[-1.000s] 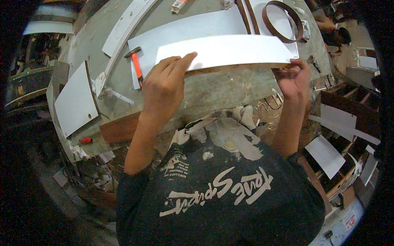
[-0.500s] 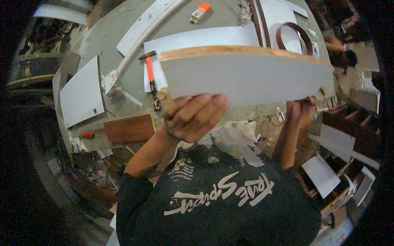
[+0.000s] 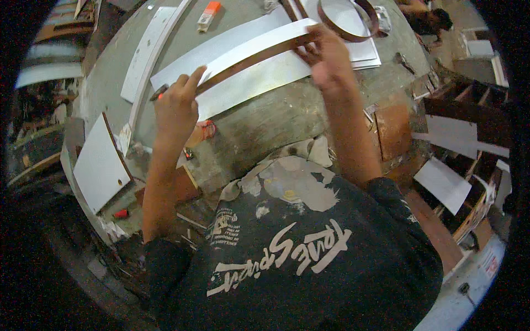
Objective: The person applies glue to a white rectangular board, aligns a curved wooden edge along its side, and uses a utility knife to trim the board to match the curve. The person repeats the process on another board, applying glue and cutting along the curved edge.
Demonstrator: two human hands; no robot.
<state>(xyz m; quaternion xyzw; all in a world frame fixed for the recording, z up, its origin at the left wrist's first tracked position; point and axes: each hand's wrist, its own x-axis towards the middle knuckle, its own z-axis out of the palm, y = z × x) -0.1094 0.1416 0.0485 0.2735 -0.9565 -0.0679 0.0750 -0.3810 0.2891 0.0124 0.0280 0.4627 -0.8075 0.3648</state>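
My left hand (image 3: 178, 107) is closed on the left end of a long narrow white board (image 3: 251, 49) with a dark brown edge strip along its near side. At the right end, my right hand (image 3: 334, 63) grips the same board, its fingers partly blurred. The board is over a larger white sheet (image 3: 254, 87) on the worktable (image 3: 265, 124); whether they touch I cannot tell. A hammer (image 3: 160, 95) is mostly hidden behind my left hand. Next to my left wrist is a small tan and red object (image 3: 206, 130), its kind unclear.
A coil of brown edging (image 3: 371, 27) lies at the far right, near a person (image 3: 428, 17). An orange and white box (image 3: 208, 17) and long white strips (image 3: 146, 52) are at the far left. A white panel (image 3: 100, 165) and red-handled piece (image 3: 121, 213) lie left.
Both hands have moved away from me, carrying the board farther over the table. It has been turned: the broad pale face and light wood edge gave way to a white surface and brown edge.
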